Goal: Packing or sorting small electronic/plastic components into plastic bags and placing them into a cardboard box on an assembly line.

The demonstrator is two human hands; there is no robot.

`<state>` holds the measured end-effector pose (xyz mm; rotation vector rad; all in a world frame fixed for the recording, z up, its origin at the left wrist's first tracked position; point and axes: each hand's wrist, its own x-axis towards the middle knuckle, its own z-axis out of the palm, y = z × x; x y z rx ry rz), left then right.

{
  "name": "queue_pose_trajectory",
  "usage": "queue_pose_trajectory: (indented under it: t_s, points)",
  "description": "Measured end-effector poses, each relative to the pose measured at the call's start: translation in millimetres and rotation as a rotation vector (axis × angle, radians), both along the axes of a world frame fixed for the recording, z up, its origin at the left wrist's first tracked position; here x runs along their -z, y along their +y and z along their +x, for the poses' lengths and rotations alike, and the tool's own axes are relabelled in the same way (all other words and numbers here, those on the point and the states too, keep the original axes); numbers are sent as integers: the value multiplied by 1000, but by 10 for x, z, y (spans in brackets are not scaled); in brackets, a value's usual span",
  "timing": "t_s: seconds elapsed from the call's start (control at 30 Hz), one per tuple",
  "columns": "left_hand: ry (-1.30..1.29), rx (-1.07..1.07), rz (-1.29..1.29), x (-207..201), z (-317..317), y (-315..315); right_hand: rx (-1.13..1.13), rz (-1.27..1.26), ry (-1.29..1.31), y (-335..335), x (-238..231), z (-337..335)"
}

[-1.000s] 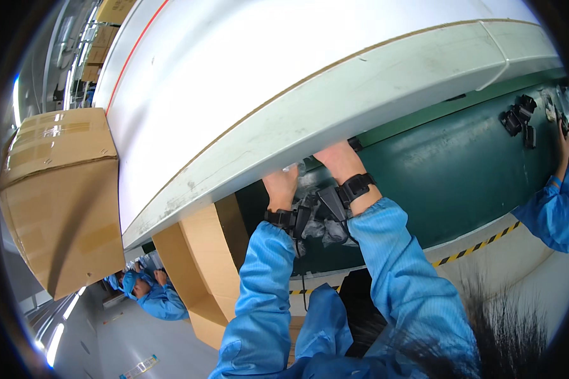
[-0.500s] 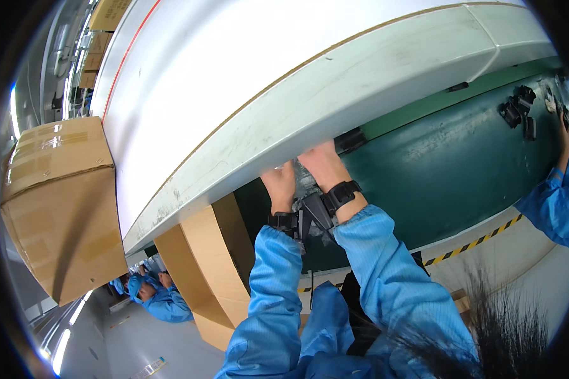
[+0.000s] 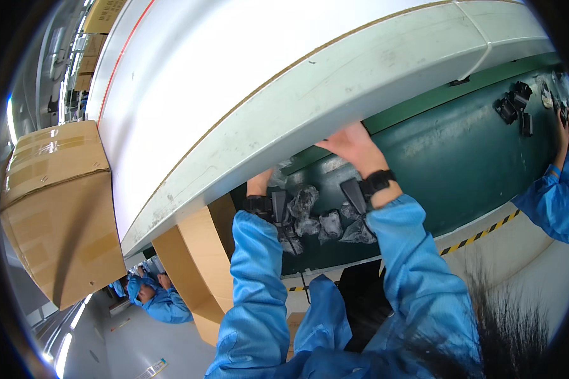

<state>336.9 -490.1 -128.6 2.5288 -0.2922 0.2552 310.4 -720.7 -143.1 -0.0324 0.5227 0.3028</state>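
Both hands reach in beneath the pale overhanging edge (image 3: 335, 82) of a white surface. Of my left hand (image 3: 260, 183) only the wrist and back portion show, beside clear plastic; the edge hides its fingers. My right hand (image 3: 353, 144) extends under the same edge, its thumb side pointing left and the other fingers out of sight. What either hand holds, if anything, is hidden. Several crumpled clear plastic bags (image 3: 330, 225) lie between my forearms on the green bench top (image 3: 436, 164). Black straps with dark blocky devices (image 3: 355, 192) sit on my wrists.
A taped cardboard box (image 3: 60, 208) stands at the left on the white surface. An opened carton (image 3: 193, 252) is below it, left of my arm. Black parts (image 3: 516, 108) lie at the right, near a co-worker's hands (image 3: 566, 120). Another person (image 3: 155, 297) works at lower left.
My hands have moved apart, the left one leftward and the right one to the right. Plastic bags that my wrists covered now show between them. The view has shifted slightly.
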Motion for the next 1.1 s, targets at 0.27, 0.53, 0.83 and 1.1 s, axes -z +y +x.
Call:
queue_pose_trajectory:
  t_s: [0.27, 0.53, 0.83, 1.1]
  points:
    - [-498, 214, 83, -41, 123, 445, -456, -911, -287, -423, 2, -1172]
    - [283, -185, -814, -20, 370, 567, -468, -1988, -806, 41, 380, -1848]
    - [258, -186, -871, -579, -235, 607, -121, -486, -157, -46, 215, -1274]
    - [204, -132, -407, -482, -387, 390, -138, -444, -226, 90, 141, -900]
